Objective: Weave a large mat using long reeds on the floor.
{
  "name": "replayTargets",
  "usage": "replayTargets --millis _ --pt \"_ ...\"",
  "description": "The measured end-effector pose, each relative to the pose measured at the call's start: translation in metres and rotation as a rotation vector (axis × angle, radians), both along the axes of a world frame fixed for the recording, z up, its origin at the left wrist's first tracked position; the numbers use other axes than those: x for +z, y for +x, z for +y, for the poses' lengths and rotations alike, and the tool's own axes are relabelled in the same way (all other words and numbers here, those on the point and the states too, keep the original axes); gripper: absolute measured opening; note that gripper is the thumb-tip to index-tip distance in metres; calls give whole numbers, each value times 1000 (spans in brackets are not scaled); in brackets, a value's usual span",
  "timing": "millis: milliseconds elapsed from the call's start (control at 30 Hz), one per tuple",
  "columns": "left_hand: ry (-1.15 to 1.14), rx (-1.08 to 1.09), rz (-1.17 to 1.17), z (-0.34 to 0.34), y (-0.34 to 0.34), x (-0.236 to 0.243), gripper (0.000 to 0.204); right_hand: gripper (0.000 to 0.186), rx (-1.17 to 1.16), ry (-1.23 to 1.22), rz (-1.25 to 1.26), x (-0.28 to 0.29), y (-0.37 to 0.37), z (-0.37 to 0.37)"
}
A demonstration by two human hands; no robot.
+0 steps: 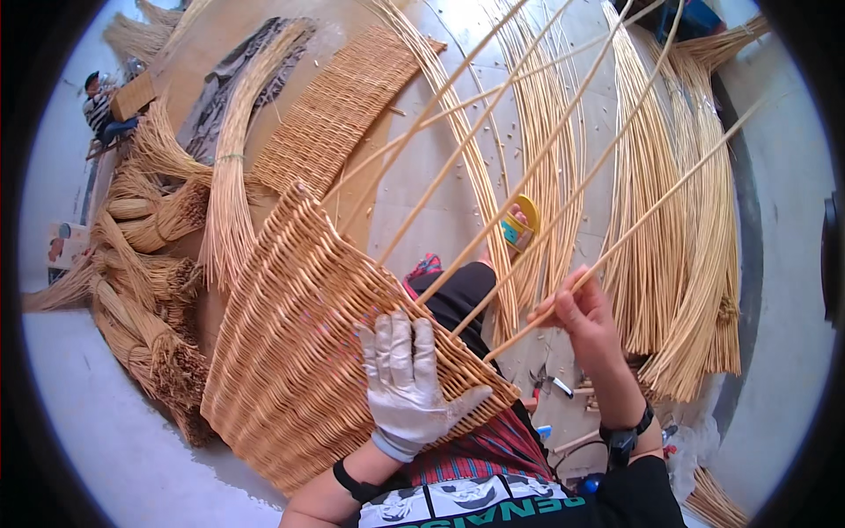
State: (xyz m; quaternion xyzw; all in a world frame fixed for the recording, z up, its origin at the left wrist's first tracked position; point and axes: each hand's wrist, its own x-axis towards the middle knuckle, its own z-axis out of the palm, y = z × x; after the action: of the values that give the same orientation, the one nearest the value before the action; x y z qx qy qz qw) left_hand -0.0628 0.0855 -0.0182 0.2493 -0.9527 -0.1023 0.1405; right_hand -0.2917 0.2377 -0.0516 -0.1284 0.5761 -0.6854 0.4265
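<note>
A woven wicker panel (290, 352) rests tilted across my lap. Several long bare rods stick out from its upper right edge and fan away from me. My left hand (409, 383), in a white glove, lies flat on the weave near that edge with its fingers stretched out. Bare, my right hand (581, 312) pinches the rightmost wicker rod (651, 224) a short way out from the panel, between thumb and fingers. This rod slants up to the right.
Loose willow rods (651, 176) lie in long bundles on the right. A finished woven panel (343, 106) is flat on the floor ahead. Tied bundles (150, 334) crowd the left side. Pliers (539, 380) lie by my right forearm. Another person (106, 110) sits at the far left.
</note>
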Motion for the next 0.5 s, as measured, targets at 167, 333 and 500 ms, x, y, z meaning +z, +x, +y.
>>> replayTargets --millis 167,333,500 --pt "171 5 -119 0 1 6 113 10 -53 -7 -24 -19 5 -7" --pt "75 33 -26 -2 -2 7 117 59 17 -47 -5 -51 -2 -16" --pt "113 32 -29 1 1 0 116 63 -74 -51 -72 -87 11 -5"
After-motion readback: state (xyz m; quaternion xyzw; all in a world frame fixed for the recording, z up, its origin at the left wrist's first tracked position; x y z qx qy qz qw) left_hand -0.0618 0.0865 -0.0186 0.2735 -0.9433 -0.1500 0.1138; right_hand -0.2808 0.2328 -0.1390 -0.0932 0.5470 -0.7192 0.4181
